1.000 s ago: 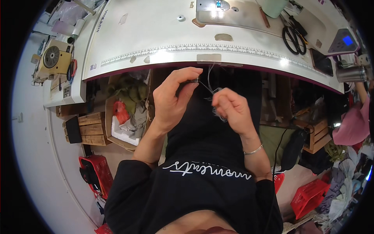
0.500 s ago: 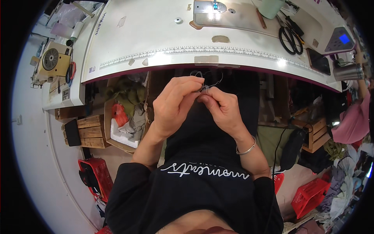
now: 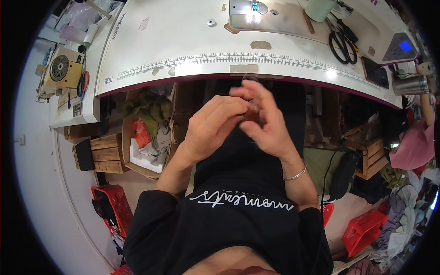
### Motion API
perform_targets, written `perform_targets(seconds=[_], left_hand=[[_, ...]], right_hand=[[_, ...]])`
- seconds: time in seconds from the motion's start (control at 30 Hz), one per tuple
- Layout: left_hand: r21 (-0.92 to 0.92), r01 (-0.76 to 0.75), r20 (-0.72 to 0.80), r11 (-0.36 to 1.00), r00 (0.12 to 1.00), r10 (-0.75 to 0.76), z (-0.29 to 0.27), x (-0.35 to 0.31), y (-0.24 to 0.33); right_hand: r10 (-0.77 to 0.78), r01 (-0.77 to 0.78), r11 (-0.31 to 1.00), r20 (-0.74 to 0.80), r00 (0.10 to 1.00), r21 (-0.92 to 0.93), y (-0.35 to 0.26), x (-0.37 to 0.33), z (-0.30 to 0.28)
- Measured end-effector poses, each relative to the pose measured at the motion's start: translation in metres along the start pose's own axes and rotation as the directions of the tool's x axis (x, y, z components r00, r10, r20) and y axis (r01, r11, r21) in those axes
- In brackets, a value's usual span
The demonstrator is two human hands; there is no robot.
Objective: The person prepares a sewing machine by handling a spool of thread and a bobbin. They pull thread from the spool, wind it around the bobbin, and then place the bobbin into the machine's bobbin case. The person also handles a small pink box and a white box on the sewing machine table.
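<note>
In front of the table's near edge, above my lap, my left hand [image 3: 211, 124] is closed, its fingertips pinched together. Whatever lies in that pinch is small and mostly covered by the fingers. Close beside it, my right hand [image 3: 268, 123] has its thumb and fingers apart; the fingers are smeared by motion. A dim, blurred loop or strand [image 3: 250, 77] shows just past the right fingertips, against the table edge. A bracelet circles my right wrist.
The white sewing machine table [image 3: 183, 43] carries a printed ruler strip, a bobbin [image 3: 211, 23], black scissors [image 3: 343, 46], a phone [image 3: 375, 72] and a metal cup [image 3: 410, 85]. Below left stands a cardboard box [image 3: 172, 142] of cloth; red baskets [image 3: 364, 231] sit on the floor.
My right hand has let go of the thin grey strands both hands were pinching and its fingers have spread. The left hand has shifted slightly right and stays pinched. The strands barely show now.
</note>
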State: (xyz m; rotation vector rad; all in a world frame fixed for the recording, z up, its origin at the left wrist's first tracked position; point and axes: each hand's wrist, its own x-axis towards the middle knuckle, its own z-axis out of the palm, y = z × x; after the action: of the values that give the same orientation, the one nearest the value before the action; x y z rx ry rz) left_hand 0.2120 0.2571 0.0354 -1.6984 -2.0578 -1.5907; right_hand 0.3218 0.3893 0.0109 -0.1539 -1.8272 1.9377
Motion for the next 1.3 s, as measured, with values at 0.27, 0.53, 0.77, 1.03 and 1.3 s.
perform_targets(seconds=[0.27,0.53,0.77,1.03,1.3], left_hand=[[-0.021,0.128,-0.072,0.992,0.989,-0.129,-0.004,-0.008,-0.012],[-0.183,0.264,-0.445,0.947,0.836,-0.32,-0.029,-0.017,-0.054],[-0.164,0.222,-0.637,0.961,0.72,-0.275,-0.058,-0.016,-0.064],[-0.061,0.267,-0.342,0.962,0.9,-0.271,-0.014,-0.012,-0.022],[0.059,0.053,-0.187,0.997,0.982,-0.042,-0.003,-0.003,-0.01]], right_hand=[[0.047,0.011,0.979,0.278,0.959,-0.205,-0.001,-0.01,-0.012],[0.022,0.082,0.497,-0.107,0.994,0.864,0.045,-0.077,-0.098],[0.067,0.207,0.973,-0.981,0.184,0.105,0.117,-0.161,-0.269],[-0.035,0.012,0.998,-0.46,0.887,-0.055,0.053,-0.032,-0.086],[-0.168,0.169,0.984,-0.023,0.986,0.065,0.002,0.014,-0.004]])
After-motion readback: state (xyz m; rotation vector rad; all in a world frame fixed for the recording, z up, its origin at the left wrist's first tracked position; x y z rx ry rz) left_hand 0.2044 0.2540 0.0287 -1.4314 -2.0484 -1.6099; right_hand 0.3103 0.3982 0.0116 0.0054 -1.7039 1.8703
